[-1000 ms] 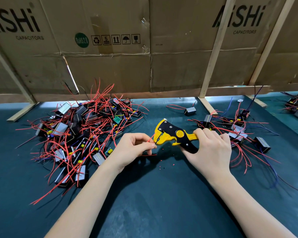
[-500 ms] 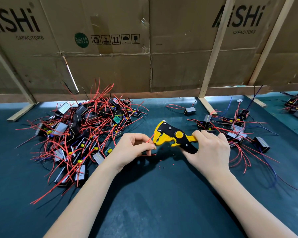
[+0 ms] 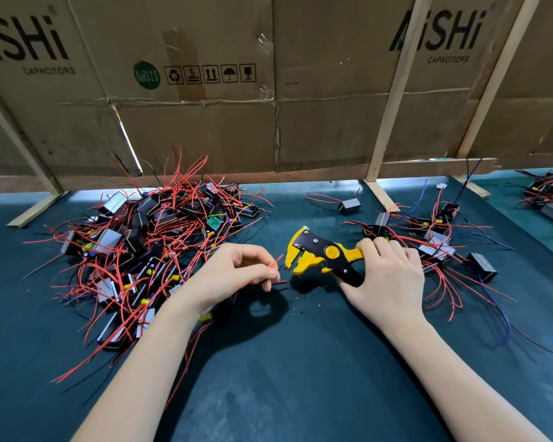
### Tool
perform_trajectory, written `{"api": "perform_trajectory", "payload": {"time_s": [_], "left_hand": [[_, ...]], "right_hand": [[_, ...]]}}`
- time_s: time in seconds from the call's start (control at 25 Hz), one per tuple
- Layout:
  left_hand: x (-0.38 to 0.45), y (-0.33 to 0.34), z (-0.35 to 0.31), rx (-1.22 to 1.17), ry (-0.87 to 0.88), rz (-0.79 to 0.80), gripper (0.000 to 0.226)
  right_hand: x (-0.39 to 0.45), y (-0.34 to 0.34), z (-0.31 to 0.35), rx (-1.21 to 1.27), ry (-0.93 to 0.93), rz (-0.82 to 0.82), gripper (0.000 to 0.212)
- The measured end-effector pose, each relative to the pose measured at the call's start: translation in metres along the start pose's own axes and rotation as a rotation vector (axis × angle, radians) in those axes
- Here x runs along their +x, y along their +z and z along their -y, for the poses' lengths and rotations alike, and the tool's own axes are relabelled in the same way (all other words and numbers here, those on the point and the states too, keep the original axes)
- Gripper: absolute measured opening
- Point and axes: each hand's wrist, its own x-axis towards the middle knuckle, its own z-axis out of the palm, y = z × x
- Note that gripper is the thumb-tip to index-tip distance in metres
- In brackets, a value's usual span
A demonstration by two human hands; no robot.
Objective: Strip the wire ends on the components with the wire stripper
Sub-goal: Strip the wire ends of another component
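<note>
- A large heap of components [image 3: 147, 250], small boxed modules tangled in red wires, lies at about nine to ten o'clock on the dark green surface [image 3: 284, 378]; some modules show silver casings, and one green circuit board sits near the heap's far right edge.
- The left hand [image 3: 233, 275] hovers just right of that heap, near the middle of the view. Its fingers are curled, with thumb and forefinger pinching a short red wire end [image 3: 276, 261] that sticks up and to the right toward the tool. A dark piece lies just under the fingertips; I cannot tell what it is.
- Tiny red insulation scraps [image 3: 304, 309] dot the surface between the two hands, at about six o'clock from the tool.
- The wire stripper [image 3: 323, 255], yellow with black plates, is held above the surface just right of centre. Its head points to nine o'clock, and its mouth stands apart, close to the wire end but not touching it.
- The right hand [image 3: 387, 275] wraps its fingers around the stripper's handles, gripping them from the three o'clock side.
- A lone component [image 3: 350, 206] lies at twelve o'clock from the tool, near a wooden brace.
- A smaller group of components [image 3: 438, 240], with red and blue wires, spreads at about two to three o'clock, behind and beside the right hand.
- A cardboard wall [image 3: 300, 106] printed "AiSHi CAPACITORS" runs across the back.
</note>
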Motion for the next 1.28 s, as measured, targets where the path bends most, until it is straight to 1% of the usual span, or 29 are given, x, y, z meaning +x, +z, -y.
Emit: {"api": "perform_trajectory", "payload": {"time_s": [0.08,0.12,0.24,0.28,0.36,0.44,0.48,0.56,0.6,0.64,0.68,0.72,0.84,0.88,0.92,0.96,1.0,1.04,1.08,1.12,1.2,1.28], "left_hand": [[-0.003,-0.008,-0.008,0.137,0.114,-0.081,0.014],[-0.004,-0.012,-0.013,0.157,0.173,-0.137,0.012],[0.004,-0.017,-0.039,0.027,0.313,-0.304,0.010],[0.011,-0.013,-0.051,0.028,0.368,-0.339,0.007],[0.029,0.007,-0.079,0.073,0.482,-0.327,0.005],[0.048,0.040,-0.102,0.063,0.558,-0.209,0.009],[0.055,0.058,-0.111,0.065,0.556,-0.131,0.019],[0.063,0.083,-0.116,0.124,0.487,0.022,0.059],[0.065,0.088,-0.111,0.178,0.449,0.056,0.075],[0.065,0.086,-0.104,0.233,0.420,0.052,0.082],[0.063,0.078,-0.093,0.289,0.401,0.012,0.080],[0.060,0.065,-0.081,0.347,0.388,-0.055,0.071],[0.047,0.010,-0.036,0.553,0.320,-0.380,0.028],[0.041,-0.010,-0.020,0.640,0.244,-0.482,0.018],[0.035,-0.028,-0.006,0.742,0.131,-0.541,0.012],[0.029,-0.041,0.005,0.850,-0.018,-0.542,0.013],[0.025,-0.049,0.014,0.966,-0.156,-0.500,0.021],[0.021,-0.052,0.023,1.067,-0.241,-0.443,0.029],[0.020,-0.053,0.029,1.141,-0.261,-0.421,0.034],[0.019,-0.052,0.035,1.171,-0.233,-0.441,0.034],[0.019,-0.050,0.038,1.129,-0.171,-0.510,0.030],[0.019,-0.050,0.041,1.063,-0.156,-0.542,0.030]], "right_hand": [[0.000,0.001,-0.001,-0.001,0.018,0.016,0.053],[0.000,0.001,0.000,0.008,0.021,0.025,0.054],[0.001,0.002,0.004,0.027,-0.001,0.066,0.055],[0.001,0.003,0.005,0.037,-0.012,0.084,0.055],[0.001,0.004,0.007,0.045,-0.032,0.118,0.056],[0.000,0.004,0.007,0.049,-0.028,0.126,0.058],[0.000,0.005,0.007,0.060,-0.016,0.119,0.058],[-0.001,0.004,0.005,0.078,0.012,0.104,0.058],[-0.001,0.004,0.003,0.075,0.024,0.106,0.057],[-0.001,0.003,0.001,0.065,0.035,0.114,0.056],[0.000,0.004,-0.001,0.053,0.045,0.126,0.055],[0.000,0.004,-0.002,0.045,0.058,0.141,0.056],[0.002,0.005,-0.002,0.070,0.095,0.184,0.059],[0.002,0.005,-0.001,0.079,0.099,0.190,0.060],[0.003,0.005,0.000,0.085,0.099,0.194,0.061],[0.003,0.005,0.001,0.091,0.098,0.199,0.061],[0.003,0.005,0.002,0.097,0.096,0.206,0.061],[0.002,0.005,0.003,0.103,0.093,0.212,0.061],[0.002,0.005,0.003,0.106,0.090,0.215,0.060],[0.002,0.004,0.002,0.107,0.090,0.217,0.060],[0.001,0.003,-0.001,0.108,0.098,0.223,0.058],[0.000,0.002,-0.004,0.111,0.114,0.217,0.056]]}}
